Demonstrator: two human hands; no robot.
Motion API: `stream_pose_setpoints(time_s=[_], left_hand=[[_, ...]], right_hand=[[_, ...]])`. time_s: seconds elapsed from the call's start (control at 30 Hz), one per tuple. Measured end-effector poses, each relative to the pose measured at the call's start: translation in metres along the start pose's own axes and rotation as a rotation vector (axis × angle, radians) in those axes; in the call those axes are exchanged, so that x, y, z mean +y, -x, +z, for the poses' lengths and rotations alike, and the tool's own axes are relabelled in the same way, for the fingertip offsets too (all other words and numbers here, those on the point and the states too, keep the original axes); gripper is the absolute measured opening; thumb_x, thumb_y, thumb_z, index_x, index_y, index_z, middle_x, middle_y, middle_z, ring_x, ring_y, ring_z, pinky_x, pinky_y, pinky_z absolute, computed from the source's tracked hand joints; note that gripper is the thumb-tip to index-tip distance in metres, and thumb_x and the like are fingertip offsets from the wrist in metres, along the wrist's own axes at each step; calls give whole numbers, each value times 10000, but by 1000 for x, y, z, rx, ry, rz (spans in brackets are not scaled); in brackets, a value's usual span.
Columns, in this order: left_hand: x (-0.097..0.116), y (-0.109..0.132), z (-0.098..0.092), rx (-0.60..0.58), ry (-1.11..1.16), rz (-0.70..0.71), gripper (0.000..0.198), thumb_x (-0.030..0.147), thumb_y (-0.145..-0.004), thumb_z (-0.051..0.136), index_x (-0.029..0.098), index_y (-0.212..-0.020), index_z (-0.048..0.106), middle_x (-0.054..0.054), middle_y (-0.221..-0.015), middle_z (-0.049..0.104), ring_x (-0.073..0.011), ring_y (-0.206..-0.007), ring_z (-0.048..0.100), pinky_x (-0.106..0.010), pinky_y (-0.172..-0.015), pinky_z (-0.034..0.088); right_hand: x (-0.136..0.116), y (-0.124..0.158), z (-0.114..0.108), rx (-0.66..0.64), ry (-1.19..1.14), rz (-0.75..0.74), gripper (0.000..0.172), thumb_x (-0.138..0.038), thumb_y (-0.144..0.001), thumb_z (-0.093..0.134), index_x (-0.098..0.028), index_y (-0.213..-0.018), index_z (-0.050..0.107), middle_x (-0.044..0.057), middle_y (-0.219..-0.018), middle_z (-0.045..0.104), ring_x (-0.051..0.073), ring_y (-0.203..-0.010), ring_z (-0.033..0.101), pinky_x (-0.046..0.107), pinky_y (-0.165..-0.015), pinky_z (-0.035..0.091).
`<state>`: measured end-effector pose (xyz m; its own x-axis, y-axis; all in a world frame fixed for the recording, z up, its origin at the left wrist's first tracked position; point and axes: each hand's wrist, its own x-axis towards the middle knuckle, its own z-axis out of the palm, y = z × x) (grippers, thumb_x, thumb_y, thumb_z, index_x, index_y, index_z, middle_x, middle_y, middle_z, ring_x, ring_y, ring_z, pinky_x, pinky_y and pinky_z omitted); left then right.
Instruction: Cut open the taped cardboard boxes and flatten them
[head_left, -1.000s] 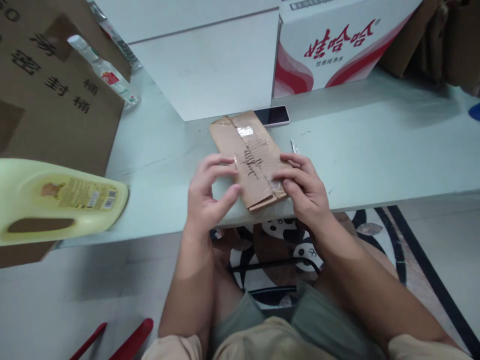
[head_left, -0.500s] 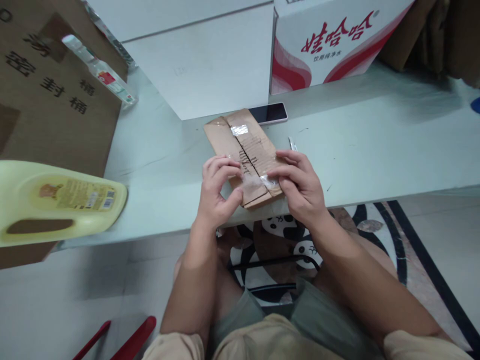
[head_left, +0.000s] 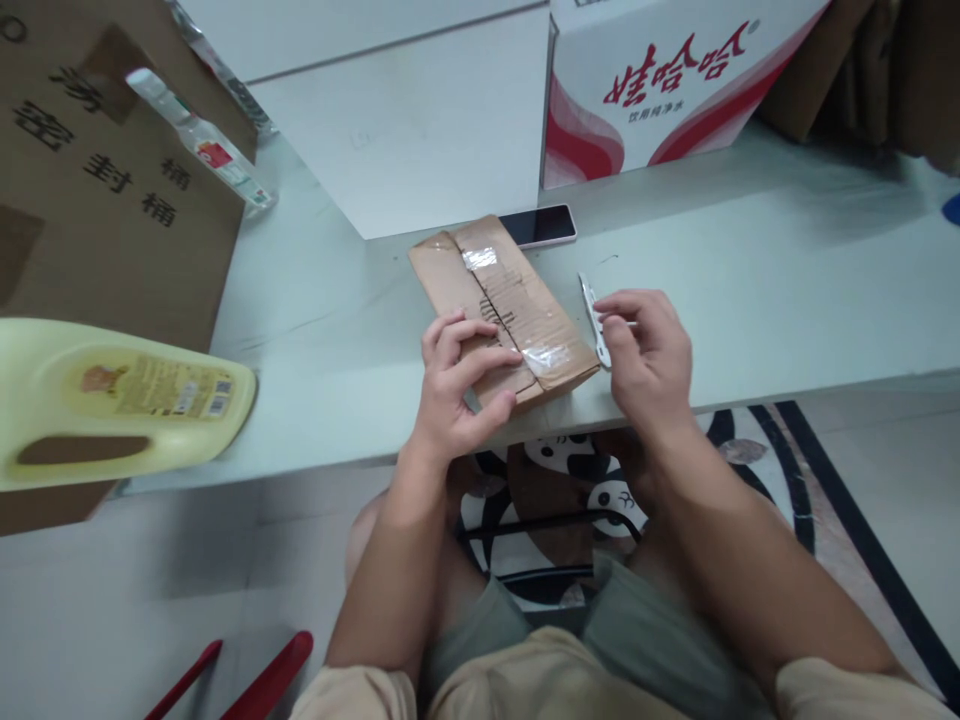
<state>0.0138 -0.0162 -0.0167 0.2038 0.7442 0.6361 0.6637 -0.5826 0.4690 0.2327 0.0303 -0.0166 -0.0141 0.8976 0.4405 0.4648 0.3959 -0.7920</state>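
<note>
A small brown cardboard box [head_left: 510, 285] with clear tape across its seam lies aslant near the table's front edge. My left hand [head_left: 461, 385] holds its near left part, fingers bent over the top and thumb by the near side. Just right of the box is a slim white utility knife [head_left: 595, 318], its blade end pointing away from me. My right hand [head_left: 651, 355] has its thumb and curled fingers closed at the knife's handle; the knife still lies along the tabletop.
Behind the box lies a phone [head_left: 546, 226], in front of a white box [head_left: 420, 140]. A red-and-white carton [head_left: 660, 120] stands at the back. On the left are a yellow jug [head_left: 172, 410], a clear bottle [head_left: 217, 155] and a large brown carton [head_left: 127, 250].
My right hand has left the box's taped end and moved right to the utility knife. My left hand has shifted slightly right on the box. The box has barely moved.
</note>
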Motion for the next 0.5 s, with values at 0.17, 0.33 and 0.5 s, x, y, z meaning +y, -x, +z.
stream_pose_setpoints(time_s=[0.17, 0.33, 0.5], left_hand=[[-3, 1, 3, 6, -25, -12, 258, 448, -886, 559, 296, -1052, 686, -71, -1178, 604, -283, -1247, 505, -548, -1171, 342], [-5, 1, 4, 12, -30, 6, 259, 454, -881, 564, 307, -1059, 683, -75, -1166, 596, -297, -1243, 497, -572, -1155, 354], [-7, 2, 2, -37, -23, 20, 425, 589, -788, 675, 311, -1109, 664, -88, -1200, 562, -332, -1272, 459, -610, -1167, 320]], right_hand=[[28, -8, -12, -265, 573, 325, 485, -424, -852, 577, -235, -1296, 625, 138, -1138, 681, 265, -844, 642, 412, -724, 525], [37, -8, -10, -475, 656, 384, 645, -445, -828, 600, -179, -1413, 551, 159, -960, 731, 304, -795, 645, 407, -682, 492], [32, -13, -7, -387, 465, 410, 544, -289, -843, 481, -253, -1375, 584, 62, -778, 696, 253, -685, 594, 364, -662, 451]])
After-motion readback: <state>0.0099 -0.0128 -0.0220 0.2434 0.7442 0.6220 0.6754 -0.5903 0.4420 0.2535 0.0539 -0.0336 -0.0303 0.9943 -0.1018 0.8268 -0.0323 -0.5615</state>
